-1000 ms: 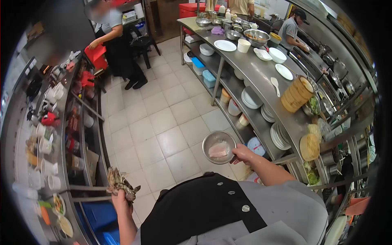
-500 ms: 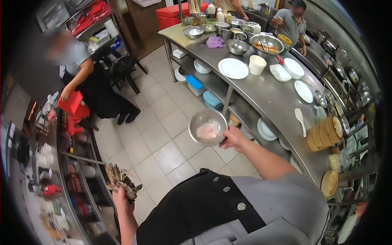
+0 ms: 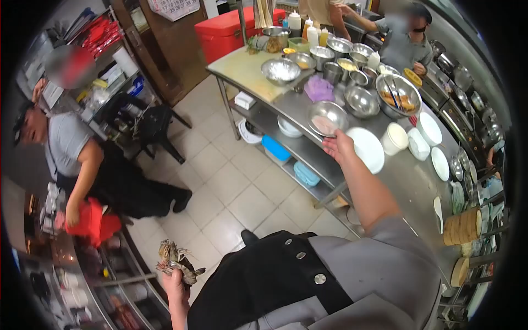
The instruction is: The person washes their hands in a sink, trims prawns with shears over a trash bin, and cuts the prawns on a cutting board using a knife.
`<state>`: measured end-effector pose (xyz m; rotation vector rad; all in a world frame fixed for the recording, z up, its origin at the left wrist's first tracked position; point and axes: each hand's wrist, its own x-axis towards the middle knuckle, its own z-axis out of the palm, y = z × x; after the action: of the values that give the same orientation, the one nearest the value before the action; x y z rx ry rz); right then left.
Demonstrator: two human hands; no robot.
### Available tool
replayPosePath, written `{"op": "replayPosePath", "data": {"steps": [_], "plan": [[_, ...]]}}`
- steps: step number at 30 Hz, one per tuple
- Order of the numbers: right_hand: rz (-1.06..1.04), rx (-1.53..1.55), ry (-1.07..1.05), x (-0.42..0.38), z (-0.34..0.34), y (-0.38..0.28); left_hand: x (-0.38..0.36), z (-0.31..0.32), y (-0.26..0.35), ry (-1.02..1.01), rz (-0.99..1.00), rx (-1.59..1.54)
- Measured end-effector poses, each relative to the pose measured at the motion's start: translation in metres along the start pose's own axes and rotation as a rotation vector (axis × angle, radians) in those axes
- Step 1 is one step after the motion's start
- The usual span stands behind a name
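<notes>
My left hand (image 3: 175, 287), low at the left, is closed around a bunch of raw prawns (image 3: 175, 258), their legs and feelers sticking out. Stretched forward, my right hand (image 3: 339, 146) grips the near rim of a steel mixing bowl (image 3: 336, 113). Inside that bowl lies a pale pink piece of raw meat or fish (image 3: 323, 124). The bowl is over the front edge of the steel counter (image 3: 393, 190), between a purple cloth (image 3: 318, 88) and a white oval plate (image 3: 367, 152). Another steel bowl (image 3: 361, 102) stands just beyond it.
Sauce bottles (image 3: 312, 36), bowls and a white tub (image 3: 395, 138) crowd the counter. A co-worker (image 3: 82, 148) at left handles a red container (image 3: 99, 223); another person (image 3: 407, 47) stands behind the counter. A black chair (image 3: 146, 124) and left shelving (image 3: 126, 280) flank the tiled floor.
My right hand has carried the bowl from above the floor forward to the counter's edge. The prawns stay in my left hand, and the view has shifted nearer the counter's far end.
</notes>
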<state>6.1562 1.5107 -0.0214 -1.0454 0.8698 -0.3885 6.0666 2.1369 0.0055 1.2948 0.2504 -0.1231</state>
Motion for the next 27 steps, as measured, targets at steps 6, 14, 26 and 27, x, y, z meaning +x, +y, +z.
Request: {"op": "replayPosePath", "data": {"steps": [6,14,26,27], "plan": [[0.028,0.185,0.033,0.040,0.049,0.015,0.207,0.043,0.043,-0.172,-0.050,0.107],[0.013,-0.005,-0.042,0.129,0.172,-0.052,0.410,0.186,0.094,-0.429,0.010,0.189],[0.121,-0.089,-0.045,0.273,0.274,-0.084,0.587,0.283,0.117,-0.448,-0.152,0.385],[0.112,-0.078,-0.055,0.283,0.292,-0.089,0.609,0.292,0.117,-0.503,-0.175,0.358]]}}
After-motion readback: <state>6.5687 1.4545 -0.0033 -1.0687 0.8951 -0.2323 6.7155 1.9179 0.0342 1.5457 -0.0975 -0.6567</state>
